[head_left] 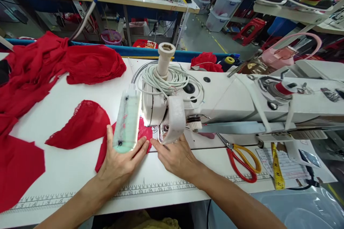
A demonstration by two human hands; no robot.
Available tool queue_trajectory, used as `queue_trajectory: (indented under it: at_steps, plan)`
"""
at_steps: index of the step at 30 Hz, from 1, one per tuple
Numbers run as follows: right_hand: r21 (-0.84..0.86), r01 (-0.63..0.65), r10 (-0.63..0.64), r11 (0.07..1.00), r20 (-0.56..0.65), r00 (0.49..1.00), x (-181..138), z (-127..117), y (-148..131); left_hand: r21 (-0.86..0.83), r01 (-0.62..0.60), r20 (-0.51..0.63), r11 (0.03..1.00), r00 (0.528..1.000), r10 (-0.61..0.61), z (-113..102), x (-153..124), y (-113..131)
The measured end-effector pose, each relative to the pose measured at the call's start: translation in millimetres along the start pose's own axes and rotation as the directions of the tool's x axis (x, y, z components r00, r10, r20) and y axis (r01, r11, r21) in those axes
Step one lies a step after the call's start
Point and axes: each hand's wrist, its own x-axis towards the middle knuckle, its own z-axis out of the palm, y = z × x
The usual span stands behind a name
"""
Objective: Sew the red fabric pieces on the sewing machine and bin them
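We are looking down at a white table (pixel 67 171) with a sewing machine (pixel 215 103) in the middle of the frame. Our left hand (pixel 118 162) lies flat and open on a small red cloth (pixel 103 154), just left of the needle. It grips nothing; the fingers only press the cloth down. Our right hand (pixel 176 155) rests just right of the needle, fingers stretched toward the cloth's edge. It looks open too, though we cannot tell if the fingertips pinch the cloth. A lamp (pixel 127 120) hangs over the left hand and hides part of the cloth.

We think this is the sewing step: the cloth sits under the machine's foot and both hands guide it. The next move likely calls for steady, even pushing, with fingers kept away from the needle.

Another red piece (pixel 80 125) lies left of the hands, not touching them. A big red pile (pixel 53 64) fills the upper left. Scissors (pixel 243 159) and a yellow tape (pixel 276 168) lie at the lower right, well apart from our hands.
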Motion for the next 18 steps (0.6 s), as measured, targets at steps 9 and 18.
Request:
queue_trajectory:
  at_steps: [9, 18]
  plan:
    - [-0.062, -0.042, 0.047, 0.997, 0.085, 0.995, 4, 4, 6, -0.001, 0.082, 0.045, 0.997, 0.996, -0.082, 4, 0, -3]
    - [-0.049, -0.108, 0.111, 0.993, 0.056, 0.992, 5, 14, 9, -0.102, 0.089, 0.045, 0.991, 0.995, -0.085, 9, 8, -22]
